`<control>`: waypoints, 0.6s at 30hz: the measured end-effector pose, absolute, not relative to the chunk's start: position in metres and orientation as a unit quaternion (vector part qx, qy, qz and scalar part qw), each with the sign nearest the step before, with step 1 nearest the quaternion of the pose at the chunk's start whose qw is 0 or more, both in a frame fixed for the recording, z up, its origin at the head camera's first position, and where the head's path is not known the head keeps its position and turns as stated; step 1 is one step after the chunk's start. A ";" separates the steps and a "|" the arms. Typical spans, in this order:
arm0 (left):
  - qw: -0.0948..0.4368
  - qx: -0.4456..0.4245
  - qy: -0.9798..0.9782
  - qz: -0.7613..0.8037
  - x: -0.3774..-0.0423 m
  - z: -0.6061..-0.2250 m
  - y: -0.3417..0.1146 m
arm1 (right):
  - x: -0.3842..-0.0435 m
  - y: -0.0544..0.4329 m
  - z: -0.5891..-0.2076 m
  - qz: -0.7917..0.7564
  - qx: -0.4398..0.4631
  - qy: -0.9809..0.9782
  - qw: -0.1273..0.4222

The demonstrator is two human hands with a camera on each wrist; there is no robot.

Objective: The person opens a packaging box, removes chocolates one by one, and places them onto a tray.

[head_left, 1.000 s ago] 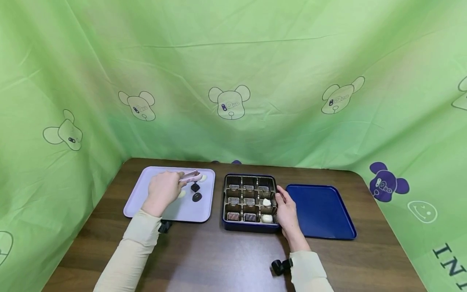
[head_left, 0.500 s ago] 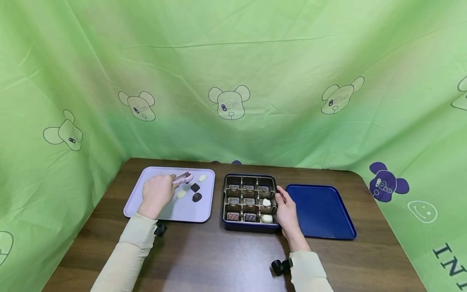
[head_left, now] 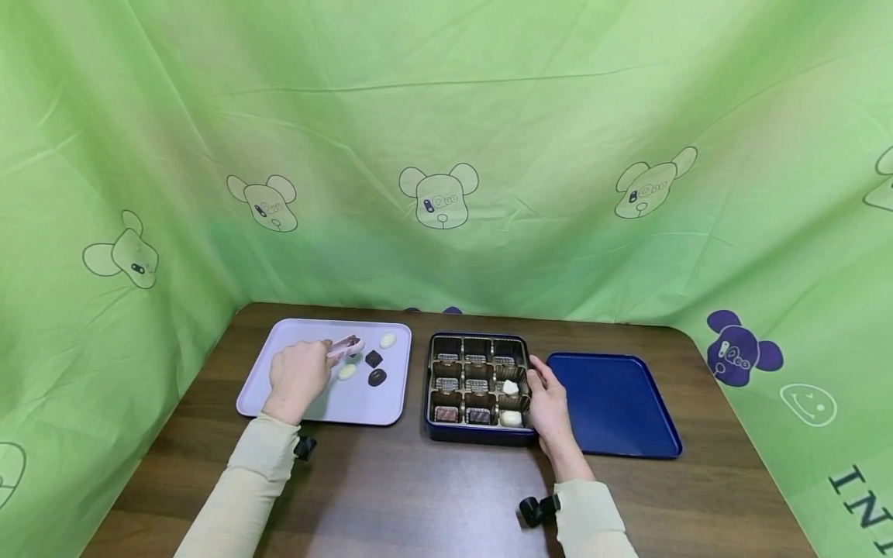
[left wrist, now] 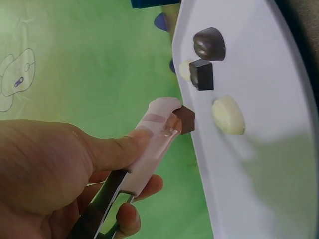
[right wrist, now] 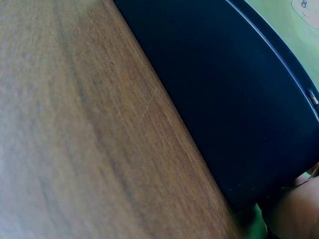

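My left hand (head_left: 300, 376) holds a pair of small tongs (left wrist: 149, 134) with a metal handle and pale pink tips, over the lilac tray (head_left: 384, 409). A brown, angular chocolate (left wrist: 186, 120) sits between the tong tips. Below them on the tray lie a dark square chocolate (head_left: 374, 359), a dark oval chocolate (head_left: 377, 377) and pale oval ones (head_left: 387, 341). My right hand (head_left: 549, 403) grips the right side of a navy box (head_left: 481, 436), thumb at the rim. Its divided insert has chocolates in the front row and a white one (head_left: 510, 387) behind.
A blue lid (head_left: 614, 403) lies on the wooden table (head_left: 418, 496) just right of the box. Behind the table hangs a green curtain (head_left: 446, 263) with printed bear faces. Black wrist cameras (head_left: 536, 510) sit at both sleeves.
My left hand has drawn left over the tray, carrying the tongs and the brown chocolate away from the pale oval at the tray's right. The right hand and box have stayed put.
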State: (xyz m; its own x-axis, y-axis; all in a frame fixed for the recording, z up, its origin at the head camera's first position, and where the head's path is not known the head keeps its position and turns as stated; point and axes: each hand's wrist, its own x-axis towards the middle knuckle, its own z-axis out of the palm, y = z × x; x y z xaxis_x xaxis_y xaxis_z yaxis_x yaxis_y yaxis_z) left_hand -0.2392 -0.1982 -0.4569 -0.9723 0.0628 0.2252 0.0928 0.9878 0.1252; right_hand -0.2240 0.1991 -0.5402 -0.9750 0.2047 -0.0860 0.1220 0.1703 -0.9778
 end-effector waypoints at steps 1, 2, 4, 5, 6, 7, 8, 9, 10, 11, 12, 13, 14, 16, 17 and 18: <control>0.111 -0.039 -0.991 -0.067 -0.239 -0.458 -0.198 | -0.224 0.199 -0.540 0.635 -0.107 -0.764 0.033; 0.112 -0.040 -0.991 -0.066 -0.239 -0.459 -0.198 | -0.224 0.199 -0.540 0.636 -0.107 -0.764 0.033; 0.110 -0.040 -0.991 -0.064 -0.239 -0.462 -0.198 | -0.224 0.199 -0.540 0.635 -0.107 -0.765 0.033; 0.109 -0.041 -0.991 -0.064 -0.240 -0.463 -0.198 | -0.224 0.199 -0.540 0.634 -0.107 -0.765 0.032; 0.108 -0.041 -0.991 -0.063 -0.240 -0.464 -0.197 | -0.224 0.199 -0.539 0.633 -0.107 -0.766 0.032; 0.107 -0.041 -0.991 -0.062 -0.240 -0.465 -0.197 | -0.223 0.198 -0.539 0.631 -0.107 -0.767 0.031; 0.105 -0.041 -0.992 -0.061 -0.240 -0.466 -0.196 | -0.223 0.198 -0.539 0.631 -0.107 -0.768 0.031; 0.104 -0.040 -0.992 -0.062 -0.240 -0.467 -0.196 | -0.223 0.198 -0.539 0.630 -0.108 -0.769 0.030; 0.104 -0.040 -0.992 -0.061 -0.240 -0.468 -0.196 | -0.223 0.198 -0.538 0.629 -0.108 -0.769 0.030; 0.104 -0.040 -0.992 -0.062 -0.240 -0.469 -0.195 | -0.223 0.198 -0.538 0.629 -0.109 -0.769 0.030; 0.103 -0.040 -0.992 -0.061 -0.240 -0.470 -0.195 | -0.223 0.198 -0.538 0.629 -0.109 -0.769 0.031; 0.104 -0.040 -0.992 -0.061 -0.240 -0.471 -0.195 | -0.223 0.198 -0.538 0.629 -0.109 -0.769 0.030; 0.103 -0.040 -0.992 -0.061 -0.240 -0.472 -0.195 | -0.223 0.198 -0.538 0.630 -0.110 -0.768 0.030; 0.103 -0.038 -0.992 -0.064 -0.240 -0.474 -0.195 | -0.223 0.198 -0.538 0.630 -0.110 -0.768 0.028; 0.102 -0.038 -0.992 -0.065 -0.240 -0.475 -0.195 | -0.223 0.199 -0.538 0.630 -0.111 -0.768 0.028; 0.100 -0.037 -0.992 -0.066 -0.240 -0.476 -0.195 | -0.223 0.199 -0.538 0.630 -0.111 -0.768 0.027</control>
